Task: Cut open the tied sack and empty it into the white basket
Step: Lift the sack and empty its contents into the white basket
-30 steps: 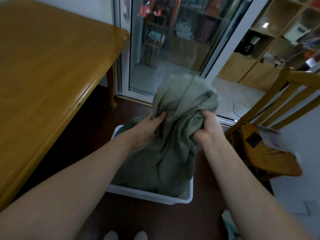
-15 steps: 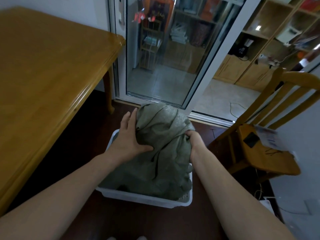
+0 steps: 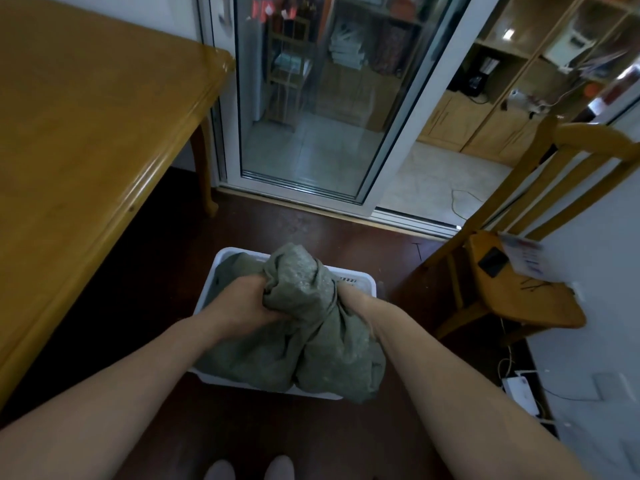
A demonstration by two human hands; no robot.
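A grey-green woven sack lies bunched in the white basket on the dark floor, filling most of it and drooping over the near rim. My left hand grips a fold of the sack on its left side, fingers curled into the cloth. My right hand clutches the sack on its right side; the fabric hides most of its fingers. The sack's top end bulges up between both hands. The cloth covers whatever lies in the basket.
A wooden table runs along the left, its leg near the basket's far corner. A wooden chair with a phone and papers stands at the right. A glass sliding door is ahead. Cables and a white box lie by the right wall.
The sack has come down from chest height into the basket. My left hand went from flat against the sack to gripping it. The right hand kept its hold and moved lower.
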